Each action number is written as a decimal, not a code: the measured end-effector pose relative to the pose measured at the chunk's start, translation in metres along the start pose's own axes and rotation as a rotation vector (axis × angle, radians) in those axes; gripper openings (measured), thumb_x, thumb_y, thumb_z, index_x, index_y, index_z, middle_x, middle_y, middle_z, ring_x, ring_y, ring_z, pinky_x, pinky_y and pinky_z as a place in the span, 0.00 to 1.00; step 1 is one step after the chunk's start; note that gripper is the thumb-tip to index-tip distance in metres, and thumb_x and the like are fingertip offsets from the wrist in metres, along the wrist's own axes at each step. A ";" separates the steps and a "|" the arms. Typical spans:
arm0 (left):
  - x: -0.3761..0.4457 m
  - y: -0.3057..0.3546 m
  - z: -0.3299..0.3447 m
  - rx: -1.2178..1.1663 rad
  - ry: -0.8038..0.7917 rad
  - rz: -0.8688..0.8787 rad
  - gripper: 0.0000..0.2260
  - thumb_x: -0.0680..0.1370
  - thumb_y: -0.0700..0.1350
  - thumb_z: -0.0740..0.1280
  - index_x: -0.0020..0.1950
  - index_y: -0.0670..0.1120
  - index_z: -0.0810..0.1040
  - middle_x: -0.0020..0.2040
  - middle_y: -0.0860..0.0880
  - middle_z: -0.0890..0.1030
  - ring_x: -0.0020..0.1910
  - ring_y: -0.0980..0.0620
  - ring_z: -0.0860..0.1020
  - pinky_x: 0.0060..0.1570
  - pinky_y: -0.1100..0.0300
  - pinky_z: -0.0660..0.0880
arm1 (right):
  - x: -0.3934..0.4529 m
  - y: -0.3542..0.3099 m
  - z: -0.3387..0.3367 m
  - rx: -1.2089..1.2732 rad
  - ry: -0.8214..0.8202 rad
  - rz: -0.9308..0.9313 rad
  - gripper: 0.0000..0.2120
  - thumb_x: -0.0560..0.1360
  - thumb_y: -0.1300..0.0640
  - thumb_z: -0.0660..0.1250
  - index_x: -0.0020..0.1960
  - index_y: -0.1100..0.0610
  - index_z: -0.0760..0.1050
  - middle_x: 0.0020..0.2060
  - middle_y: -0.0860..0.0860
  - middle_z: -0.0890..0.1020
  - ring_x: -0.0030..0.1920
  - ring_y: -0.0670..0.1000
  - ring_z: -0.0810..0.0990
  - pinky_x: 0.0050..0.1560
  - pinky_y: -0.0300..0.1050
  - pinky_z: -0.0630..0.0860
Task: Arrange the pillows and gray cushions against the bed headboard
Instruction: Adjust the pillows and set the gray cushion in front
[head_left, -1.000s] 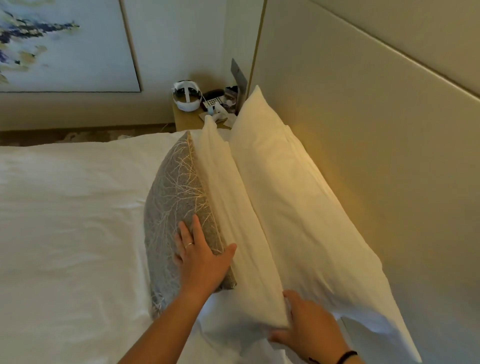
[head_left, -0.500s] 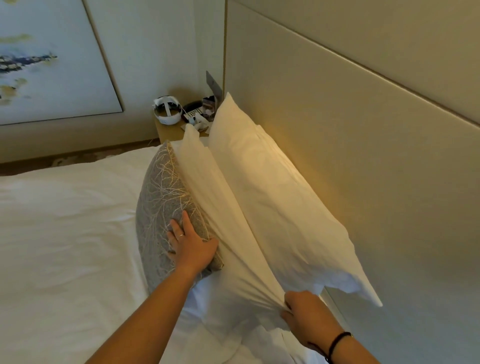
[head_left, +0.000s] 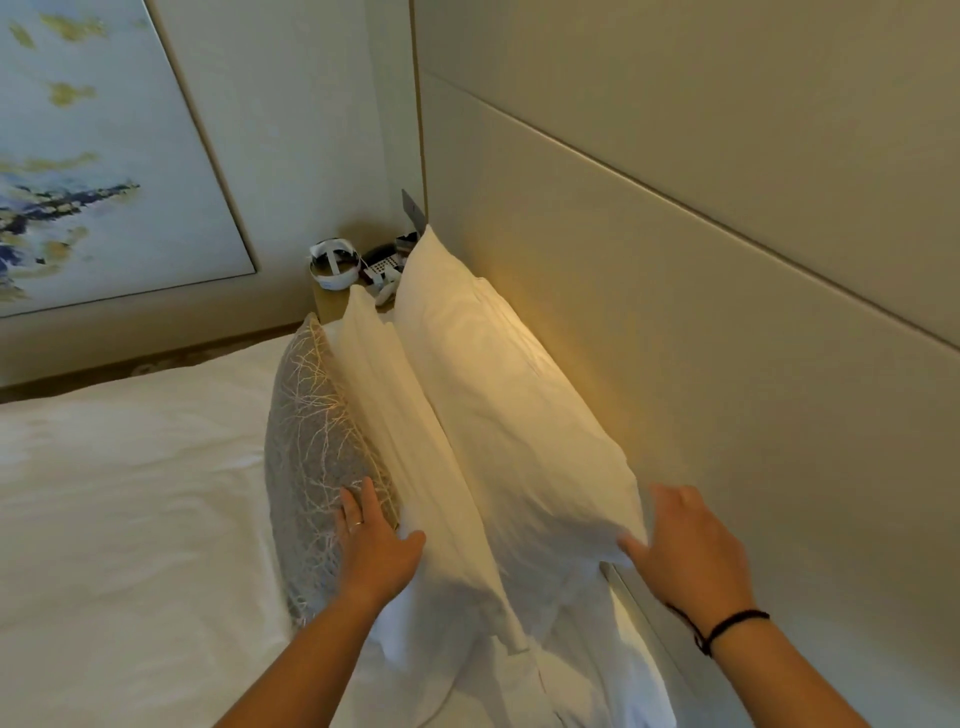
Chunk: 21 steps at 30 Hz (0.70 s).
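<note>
Pillows like these are soft and light, we judge, so they will slump and fold rather than stand stiffly; a squeeze at a corner will only bunch the case. Better, we think, to press flat on the broad faces or cup the near ends and nudge the whole stack toward the headboard (head_left: 675, 322).

Our left hand (head_left: 376, 545) lies with straight, slightly spread fingers on the near end of the gray cushion (head_left: 311, 457), thumb reaching across onto the front white pillow (head_left: 410, 447). Our right hand (head_left: 685, 540) has its fingers loosely spread, fingertips touching the near corner of the rear white pillow (head_left: 498, 395); we cannot tell whether they pinch the fabric.

All three stand on edge at the head of the bed (head_left: 114, 493), layered: the rear pillow leaning against the beige padded headboard, the front pillow against it, the cushion outermost. The pillows are plain white, plump, lightly creased, lit warm yellow near the top. The cushion is gray with a pale branching thread pattern and looks firmer and smaller. Beyond them a nightstand (head_left: 332, 304) holds small items, too cluttered to name.
</note>
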<state>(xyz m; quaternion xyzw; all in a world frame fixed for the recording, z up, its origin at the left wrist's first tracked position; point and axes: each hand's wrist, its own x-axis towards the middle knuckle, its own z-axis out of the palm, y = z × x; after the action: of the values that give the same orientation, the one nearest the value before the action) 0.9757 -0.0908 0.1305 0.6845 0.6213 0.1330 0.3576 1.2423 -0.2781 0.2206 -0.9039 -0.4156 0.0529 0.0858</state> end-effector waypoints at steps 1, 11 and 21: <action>-0.007 0.001 0.002 0.002 -0.003 0.003 0.47 0.75 0.51 0.70 0.81 0.49 0.39 0.80 0.45 0.37 0.79 0.43 0.40 0.76 0.42 0.50 | 0.004 0.007 0.000 -0.034 -0.099 0.037 0.13 0.74 0.44 0.67 0.53 0.50 0.74 0.50 0.50 0.78 0.47 0.52 0.81 0.37 0.42 0.72; -0.056 -0.013 0.003 -0.226 -0.002 -0.023 0.41 0.77 0.49 0.71 0.81 0.49 0.49 0.80 0.47 0.58 0.77 0.44 0.60 0.73 0.47 0.62 | 0.006 0.054 0.009 0.027 -0.136 -0.051 0.16 0.79 0.52 0.63 0.33 0.54 0.70 0.28 0.47 0.72 0.27 0.46 0.69 0.25 0.41 0.59; -0.104 -0.014 0.025 -0.092 -0.134 0.036 0.32 0.79 0.51 0.68 0.79 0.49 0.59 0.78 0.49 0.63 0.75 0.47 0.63 0.70 0.51 0.64 | -0.018 0.058 0.018 0.164 0.009 -0.034 0.18 0.79 0.52 0.63 0.31 0.54 0.67 0.26 0.48 0.72 0.27 0.49 0.69 0.26 0.42 0.61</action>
<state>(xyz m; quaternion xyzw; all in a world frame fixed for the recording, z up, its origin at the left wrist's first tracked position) 0.9609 -0.1974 0.1306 0.6855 0.5769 0.1217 0.4272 1.2707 -0.3270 0.1924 -0.8869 -0.4248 0.0815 0.1624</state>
